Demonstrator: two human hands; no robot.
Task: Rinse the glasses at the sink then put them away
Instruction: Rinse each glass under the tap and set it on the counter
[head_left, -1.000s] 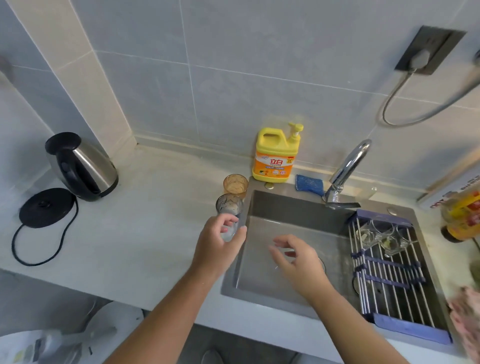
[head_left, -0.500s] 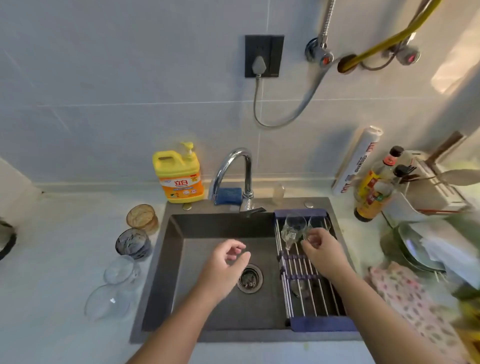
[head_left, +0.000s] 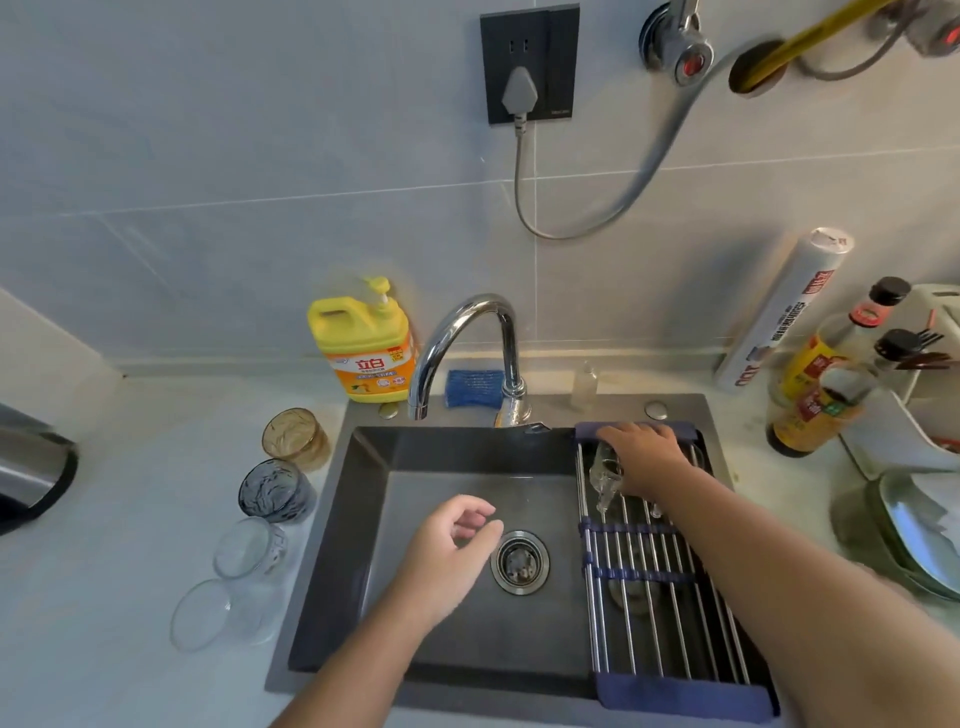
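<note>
Pale worktop (head_left: 130, 519), grey tiled wall, dark sink (head_left: 337, 545) sunk in the middle. Four glasses in row along sink's left edge: amber glass (head_left: 296, 439) farthest, smoky glass (head_left: 275, 491) next, two clear tumblers (head_left: 249, 545) nearest. One rack (head_left: 670, 613) across sink's right end. One tilted glass (head_left: 605, 475) at rack's far end, right hand (head_left: 647, 457) palm-down over it, fingers stretched; grip, cannot tell. Left hand (head_left: 457, 551) over basin, fingers loosely curled, empty. One tap (head_left: 467, 332), one yellow detergent bottle (head_left: 366, 348) at sink's far edge.
</note>
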